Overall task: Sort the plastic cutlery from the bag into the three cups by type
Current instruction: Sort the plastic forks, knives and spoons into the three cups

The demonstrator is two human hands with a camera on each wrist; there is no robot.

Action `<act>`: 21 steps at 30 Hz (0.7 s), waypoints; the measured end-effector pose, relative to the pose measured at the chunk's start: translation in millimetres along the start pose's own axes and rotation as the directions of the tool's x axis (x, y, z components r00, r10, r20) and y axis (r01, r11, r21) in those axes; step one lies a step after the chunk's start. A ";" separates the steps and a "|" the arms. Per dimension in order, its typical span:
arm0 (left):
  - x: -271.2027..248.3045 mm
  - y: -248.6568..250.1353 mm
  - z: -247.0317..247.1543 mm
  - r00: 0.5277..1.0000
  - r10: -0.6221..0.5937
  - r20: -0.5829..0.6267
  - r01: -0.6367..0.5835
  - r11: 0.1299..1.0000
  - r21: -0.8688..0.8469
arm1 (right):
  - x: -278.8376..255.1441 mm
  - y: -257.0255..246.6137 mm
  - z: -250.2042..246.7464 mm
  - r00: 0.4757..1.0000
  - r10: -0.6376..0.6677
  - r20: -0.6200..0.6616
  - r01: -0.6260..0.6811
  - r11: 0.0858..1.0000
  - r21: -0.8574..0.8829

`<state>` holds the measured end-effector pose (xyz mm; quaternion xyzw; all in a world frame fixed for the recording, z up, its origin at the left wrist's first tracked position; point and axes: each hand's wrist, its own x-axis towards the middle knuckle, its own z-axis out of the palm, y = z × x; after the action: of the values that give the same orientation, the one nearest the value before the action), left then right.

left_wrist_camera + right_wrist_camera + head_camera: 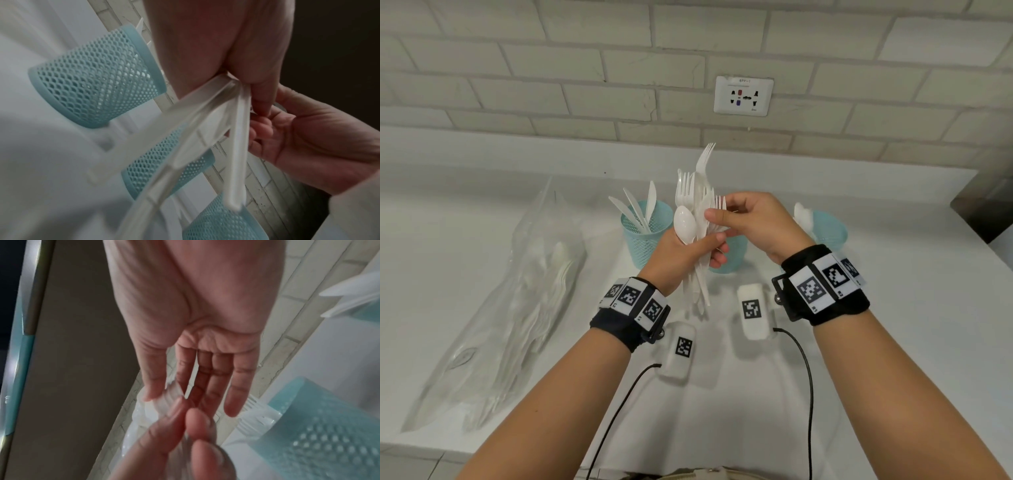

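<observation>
My left hand [702,246] grips a bundle of white plastic cutlery [697,209] upright by the handles: several forks and one spoon [685,224]. The handles [205,113] fan out below the palm in the left wrist view. My right hand [719,219] pinches a fork [172,392] in the bundle between thumb and forefinger, just below its head. Three teal mesh cups stand behind the hands. The left cup [643,236] holds knives, the middle cup [731,253] is mostly hidden, and the right cup [830,231] holds white pieces. The clear bag [517,291] lies at the left with more cutlery.
The white counter [893,342] runs to a brick wall with a power outlet [743,96]. A dark block [986,205] sits at the counter's right end. Black cables [808,394] trail from both wrists towards me. The counter's front edge is near the bottom left.
</observation>
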<state>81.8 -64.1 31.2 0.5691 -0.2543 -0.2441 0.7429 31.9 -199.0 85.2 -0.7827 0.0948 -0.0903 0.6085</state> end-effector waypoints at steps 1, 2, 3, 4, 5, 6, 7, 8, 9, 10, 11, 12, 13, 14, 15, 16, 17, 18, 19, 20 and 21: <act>-0.7 -0.1 -0.7 1.000 -0.006 -0.007 0.006 1.000 -0.007 | 0.0 -0.4 1.8 1.000 0.006 -0.001 -0.006 1.000 0.012; -1.1 -0.2 -1.1 1.000 -0.011 -0.012 0.011 1.000 -0.014 | -0.8 -1.3 3.7 1.000 0.011 -0.001 -0.011 0.999 0.033; -1.5 -0.1 -1.8 1.000 -0.015 -0.015 0.014 1.000 -0.018 | -0.9 -1.4 5.4 1.000 0.014 -0.006 -0.014 0.998 0.058; -1.9 0.1 -2.5 1.000 -0.016 -0.018 0.016 1.000 -0.019 | -1.4 -1.7 7.3 1.000 0.015 -0.015 -0.014 0.997 0.081; -2.6 0.4 -3.4 1.000 -0.016 -0.023 0.016 1.000 -0.018 | -1.6 -1.7 9.1 0.999 0.014 -0.030 -0.011 0.995 0.097; -3.0 0.7 -4.3 1.000 -0.014 -0.028 0.014 1.000 -0.017 | -1.5 -1.4 10.4 0.999 0.013 -0.045 -0.008 0.994 0.107; -3.6 1.0 -5.1 0.999 -0.012 -0.030 0.011 1.000 -0.016 | -1.1 -0.8 11.2 0.998 0.010 -0.054 -0.004 0.993 0.116; -4.0 1.5 -5.5 0.999 -0.010 -0.033 0.010 1.000 -0.015 | -0.6 0.1 11.6 0.999 0.006 -0.054 0.001 0.992 0.125; -4.5 2.1 -5.9 0.999 -0.009 -0.038 0.008 1.000 -0.014 | -0.2 0.9 11.7 0.999 0.000 -0.047 0.007 0.991 0.135; -4.6 2.8 -6.3 0.999 -0.008 -0.044 0.008 1.000 -0.011 | 0.0 1.7 11.5 0.999 -0.008 -0.041 0.014 0.989 0.145; -4.6 3.2 -7.0 0.999 -0.008 -0.050 0.007 1.000 -0.008 | 0.4 2.8 11.3 0.999 -0.015 -0.037 0.021 0.988 0.156; -4.4 3.7 -7.3 0.999 -0.007 -0.052 0.006 1.000 -0.007 | 0.8 3.6 11.0 0.999 -0.019 -0.035 0.024 0.986 0.167; -4.4 4.4 -7.8 0.999 -0.005 -0.051 0.005 1.000 -0.006 | 1.1 4.1 10.8 0.999 -0.022 -0.033 0.027 0.983 0.183; -4.4 4.8 -8.0 0.999 -0.005 -0.049 0.005 1.000 -0.006 | 1.1 4.3 11.1 0.999 -0.023 -0.032 0.029 0.978 0.204; -4.4 5.1 -7.9 0.999 -0.007 -0.048 0.006 1.000 -0.007 | 1.3 4.1 11.0 0.999 -0.024 -0.035 0.031 0.973 0.228; -4.4 5.2 -7.8 0.999 -0.010 -0.051 0.010 1.000 -0.004 | 1.9 4.1 10.7 0.999 -0.024 -0.042 0.034 0.968 0.248; -4.6 5.4 -7.5 0.998 -0.014 -0.056 0.014 1.000 -0.001 | 2.9 4.2 10.3 0.998 -0.025 -0.050 0.037 0.964 0.262; -4.7 5.4 -7.2 0.998 -0.015 -0.063 0.015 1.000 0.002 | 3.8 4.2 10.0 0.998 -0.025 -0.056 0.039 0.963 0.267; -4.9 5.7 -6.8 0.997 -0.016 -0.069 0.016 1.000 0.002 | 4.2 3.9 10.1 0.998 -0.025 -0.058 0.040 0.962 0.270; -5.1 6.0 -6.7 0.997 -0.016 -0.073 0.016 1.000 0.002 | 4.4 3.7 10.5 0.998 -0.021 -0.062 0.037 0.961 0.273; -5.1 6.5 -6.5 0.997 -0.016 -0.075 0.017 1.000 0.003 | 4.2 3.5 11.3 0.998 -0.020 -0.066 0.037 0.961 0.274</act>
<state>82.7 -54.7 35.6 0.5814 -0.2222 -0.2283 0.7487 38.7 -190.4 79.2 -0.6884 0.0893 -0.1359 0.7068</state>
